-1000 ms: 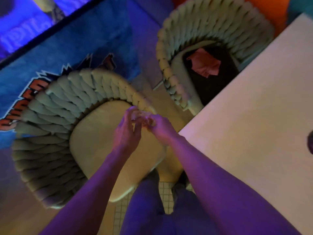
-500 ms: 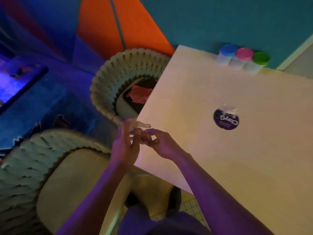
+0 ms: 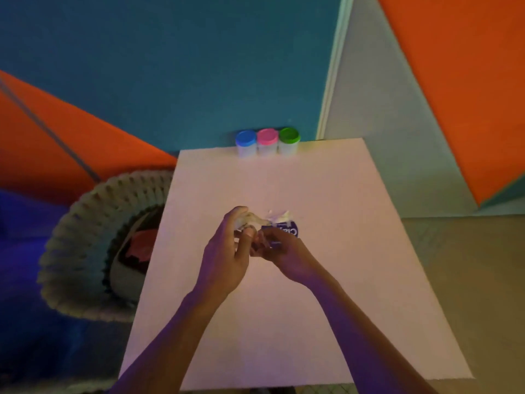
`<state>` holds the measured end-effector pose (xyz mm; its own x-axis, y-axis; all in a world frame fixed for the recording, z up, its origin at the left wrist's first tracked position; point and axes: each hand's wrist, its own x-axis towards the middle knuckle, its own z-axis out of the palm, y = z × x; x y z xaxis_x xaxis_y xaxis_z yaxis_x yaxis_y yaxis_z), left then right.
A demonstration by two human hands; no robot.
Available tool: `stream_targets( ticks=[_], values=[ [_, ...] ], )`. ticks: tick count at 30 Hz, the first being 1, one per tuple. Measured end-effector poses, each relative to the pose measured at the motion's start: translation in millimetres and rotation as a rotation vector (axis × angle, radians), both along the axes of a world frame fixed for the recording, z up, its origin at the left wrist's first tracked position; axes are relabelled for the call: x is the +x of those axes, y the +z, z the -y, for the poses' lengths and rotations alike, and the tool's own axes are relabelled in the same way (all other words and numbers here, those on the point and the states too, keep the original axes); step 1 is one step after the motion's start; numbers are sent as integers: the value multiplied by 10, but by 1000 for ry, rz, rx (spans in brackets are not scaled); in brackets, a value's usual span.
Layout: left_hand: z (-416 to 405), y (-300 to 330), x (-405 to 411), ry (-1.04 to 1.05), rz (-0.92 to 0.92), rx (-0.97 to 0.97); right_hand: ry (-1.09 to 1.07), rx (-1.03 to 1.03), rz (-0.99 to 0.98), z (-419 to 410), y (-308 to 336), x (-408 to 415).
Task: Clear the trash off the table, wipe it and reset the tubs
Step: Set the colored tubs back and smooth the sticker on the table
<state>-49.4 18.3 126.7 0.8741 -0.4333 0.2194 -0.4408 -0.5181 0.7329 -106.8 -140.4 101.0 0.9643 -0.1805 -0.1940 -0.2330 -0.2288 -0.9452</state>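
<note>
Above the table (image 3: 326, 280), the left hand (image 3: 224, 260) pinches a pale wipe (image 3: 252, 218) that trails toward the purple canister (image 3: 287, 231) (its grip unclear, the right hand (image 3: 287, 255) curls alongside).

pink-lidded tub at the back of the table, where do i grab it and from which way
Take the pink-lidded tub by its lid, from above. It stands upright at the far edge of the table, close between the blue-lidded tub and the green-lidded tub, so its sides look hard to reach, while the round lid is clear on top.
</note>
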Motion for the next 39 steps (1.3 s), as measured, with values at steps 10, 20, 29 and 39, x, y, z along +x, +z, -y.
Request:
stream_targets(
  ticks=[10, 20, 29, 39],
  values=[
    [884, 163, 625, -247, -59, 30, -223, -70, -26, 726, 106, 296],
    [1641, 262, 1281, -347, -23, 106, -297, -90, -5, 1369, 164, 847],
    [2525, 185, 1979, -292, 17, 129, -317, -275, -15, 2312, -182, 1681],
    [3480, -179, 2930, -278, 115, 292, -398, -273, -60, 3194, -636, 2625]
  ],
)
